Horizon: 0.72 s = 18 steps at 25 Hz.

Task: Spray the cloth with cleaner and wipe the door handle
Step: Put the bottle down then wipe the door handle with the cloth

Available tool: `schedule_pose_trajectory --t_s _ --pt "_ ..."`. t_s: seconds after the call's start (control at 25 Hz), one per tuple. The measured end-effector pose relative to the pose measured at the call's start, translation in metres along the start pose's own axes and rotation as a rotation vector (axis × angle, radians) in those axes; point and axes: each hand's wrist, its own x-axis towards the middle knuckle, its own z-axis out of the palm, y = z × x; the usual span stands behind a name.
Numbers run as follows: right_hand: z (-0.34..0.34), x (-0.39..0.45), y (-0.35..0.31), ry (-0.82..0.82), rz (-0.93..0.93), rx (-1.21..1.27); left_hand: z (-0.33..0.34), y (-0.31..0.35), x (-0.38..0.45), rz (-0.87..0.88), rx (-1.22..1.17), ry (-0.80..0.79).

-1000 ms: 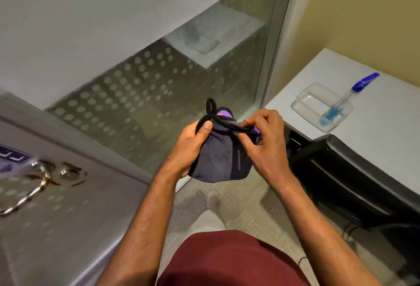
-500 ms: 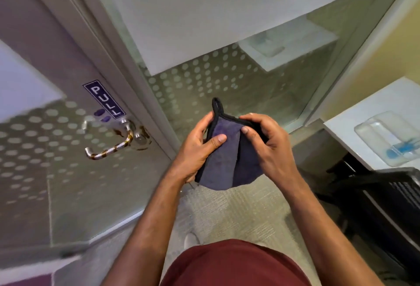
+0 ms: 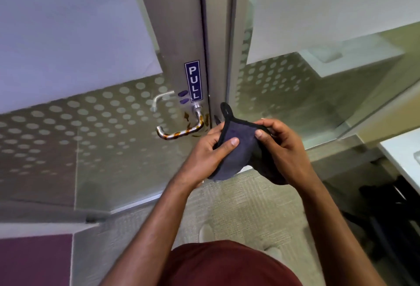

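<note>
- Two hands on one dark grey cloth (image 3: 236,149) with a black hanging loop; left hand (image 3: 206,151) pinching its left edge, right hand (image 3: 281,149) grasping its right side
- Held just beside the lever door handle (image 3: 179,132), at 4 o'clock from it; not touching
- Blue PULL sign (image 3: 193,81) at 12 o'clock of the handle's pivot

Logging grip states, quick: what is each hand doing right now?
Left hand: grips the dark cloth.
Right hand: grips the same cloth.
</note>
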Motion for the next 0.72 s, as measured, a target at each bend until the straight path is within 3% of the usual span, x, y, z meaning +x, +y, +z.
schedule_pose_trajectory --t_s 0.28,0.44,0.56,0.72 --pt "0.046 0.016 0.012 -0.101 0.076 0.004 -0.043 -0.011 -0.014 -0.066 0.009 0.131" --pt "0.059 0.016 0.013 -0.199 0.014 -0.097 -0.052 -0.013 -0.021 -0.116 -0.083 0.143" --pt "0.068 0.02 0.012 -0.326 0.052 -0.05 -0.056 -0.009 -0.024 -0.092 -0.068 0.147" --pt "0.065 0.025 0.007 -0.37 0.095 0.067 -0.063 0.002 -0.025 -0.092 -0.112 0.169"
